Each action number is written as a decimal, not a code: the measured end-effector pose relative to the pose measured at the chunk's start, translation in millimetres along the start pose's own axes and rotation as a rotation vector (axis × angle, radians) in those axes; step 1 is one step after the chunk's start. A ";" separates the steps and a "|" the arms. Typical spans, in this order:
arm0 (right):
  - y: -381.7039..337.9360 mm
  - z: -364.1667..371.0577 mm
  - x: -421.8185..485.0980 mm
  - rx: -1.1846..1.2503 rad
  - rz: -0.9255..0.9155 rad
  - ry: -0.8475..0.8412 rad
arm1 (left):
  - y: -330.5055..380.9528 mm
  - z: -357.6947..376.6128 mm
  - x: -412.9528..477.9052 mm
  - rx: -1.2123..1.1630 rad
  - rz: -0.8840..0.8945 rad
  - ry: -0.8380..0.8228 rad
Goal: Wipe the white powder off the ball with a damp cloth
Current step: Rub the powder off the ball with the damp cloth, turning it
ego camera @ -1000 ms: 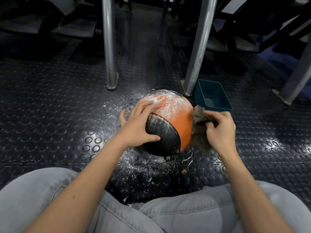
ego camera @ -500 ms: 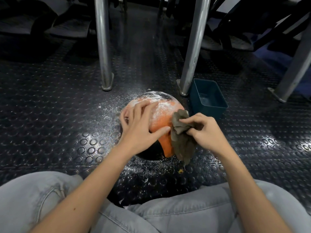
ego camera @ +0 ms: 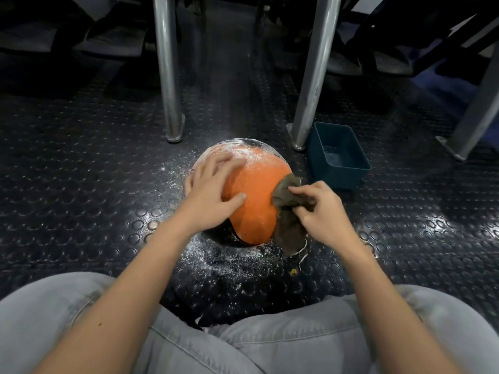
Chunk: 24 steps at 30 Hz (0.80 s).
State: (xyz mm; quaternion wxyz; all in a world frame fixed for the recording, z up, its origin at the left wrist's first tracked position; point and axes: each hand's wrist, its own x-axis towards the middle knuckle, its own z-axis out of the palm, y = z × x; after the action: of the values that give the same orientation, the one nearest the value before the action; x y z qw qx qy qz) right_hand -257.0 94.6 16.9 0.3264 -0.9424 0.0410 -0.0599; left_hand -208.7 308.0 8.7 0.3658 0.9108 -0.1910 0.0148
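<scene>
An orange and black ball [ego camera: 253,195] sits on the dark studded floor in front of my knees. White powder covers its far top; the near orange panel looks clean. My left hand [ego camera: 210,193] lies spread over the ball's left side, fingers on top and thumb on the orange panel. My right hand [ego camera: 321,211] grips a bunched brown-grey cloth [ego camera: 287,211] and holds it against the ball's right side. The cloth's lower end hangs down to the floor.
A dark teal tub [ego camera: 337,155] stands just right of the ball. Metal legs [ego camera: 167,76] rise behind the ball, left and right, with another at the far right [ego camera: 475,112]. White powder [ego camera: 221,257] is scattered on the floor around the ball. My grey-trousered knees fill the bottom.
The ball has turned: the black panel rolled out of sight and a clean orange panel faces me. My right hand with the cloth moved from the ball's top front to its right side.
</scene>
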 end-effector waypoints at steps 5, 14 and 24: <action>-1.4 -8.3 0.0 0.022 0.024 0.294 | 2.2 10.9 -1.3 -0.008 0.016 0.042; 5.9 11.2 1.9 -0.021 -0.123 0.203 | 2.8 14.7 -1.3 0.002 0.034 0.054; 1.6 13.2 0.8 0.046 -0.140 0.196 | 0.7 9.8 -0.8 -0.039 0.029 0.081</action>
State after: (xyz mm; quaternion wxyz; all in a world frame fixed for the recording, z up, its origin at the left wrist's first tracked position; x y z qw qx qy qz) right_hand -254.4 101.3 5.7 0.3376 -0.9248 0.0054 -0.1753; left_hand -210.9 301.2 1.8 0.3905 0.8993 -0.1893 0.0532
